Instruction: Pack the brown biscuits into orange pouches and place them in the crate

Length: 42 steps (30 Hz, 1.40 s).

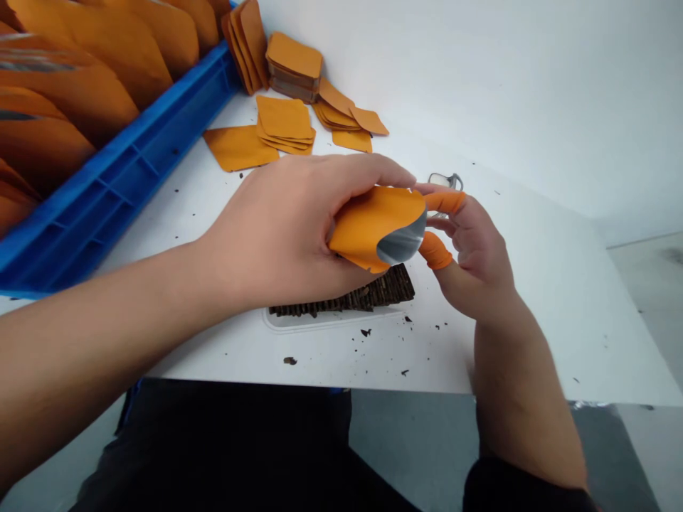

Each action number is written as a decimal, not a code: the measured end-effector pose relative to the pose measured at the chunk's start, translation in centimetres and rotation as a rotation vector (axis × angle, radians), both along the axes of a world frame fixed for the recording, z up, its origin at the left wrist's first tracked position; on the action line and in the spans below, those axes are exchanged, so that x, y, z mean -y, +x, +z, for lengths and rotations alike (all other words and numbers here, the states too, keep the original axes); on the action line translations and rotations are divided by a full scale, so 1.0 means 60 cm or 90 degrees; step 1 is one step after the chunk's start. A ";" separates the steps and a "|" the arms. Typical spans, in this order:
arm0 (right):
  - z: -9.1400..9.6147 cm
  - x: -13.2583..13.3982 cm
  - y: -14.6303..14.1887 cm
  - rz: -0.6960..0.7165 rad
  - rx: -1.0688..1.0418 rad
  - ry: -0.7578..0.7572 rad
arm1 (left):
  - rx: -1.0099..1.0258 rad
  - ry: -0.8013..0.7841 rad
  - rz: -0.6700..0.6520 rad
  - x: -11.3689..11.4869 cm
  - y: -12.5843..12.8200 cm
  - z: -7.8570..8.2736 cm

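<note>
My left hand [282,227] is wrapped round an orange pouch [373,220] with a silvery lining. The pouch's mouth gapes towards the right. Close beside that mouth is my right hand [474,249], its thumb and fingers curved and apart, with orange finger cots on the thumb and one finger. Its fingertips are at the pouch's edge; whether they touch it I cannot tell. Below the left hand, short dark brown sticks [389,286] lie packed side by side in a shallow white tray [277,326], partly hidden by the hand.
A blue crate [122,171] full of larger orange pouches [117,50] stands at the left. Stacks of flat orange pouches [285,117] lie at the back. Behind my right hand is a pair of glasses [453,180]. Dark crumbs [289,360] are scattered over the white table [560,306].
</note>
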State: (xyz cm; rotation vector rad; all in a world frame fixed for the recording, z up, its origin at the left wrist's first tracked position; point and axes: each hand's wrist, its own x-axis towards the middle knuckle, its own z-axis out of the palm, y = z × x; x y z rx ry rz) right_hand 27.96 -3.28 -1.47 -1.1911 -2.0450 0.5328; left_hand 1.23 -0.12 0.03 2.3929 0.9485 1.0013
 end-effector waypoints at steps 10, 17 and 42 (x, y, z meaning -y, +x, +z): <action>0.016 0.008 0.006 0.021 0.091 0.016 | 0.011 -0.021 -0.016 0.002 -0.001 -0.003; 0.002 0.010 -0.004 0.038 0.042 0.075 | -0.013 0.004 -0.019 0.003 -0.001 -0.005; 0.044 0.015 0.051 -0.013 0.013 0.219 | -0.022 -0.056 0.021 -0.003 -0.001 -0.005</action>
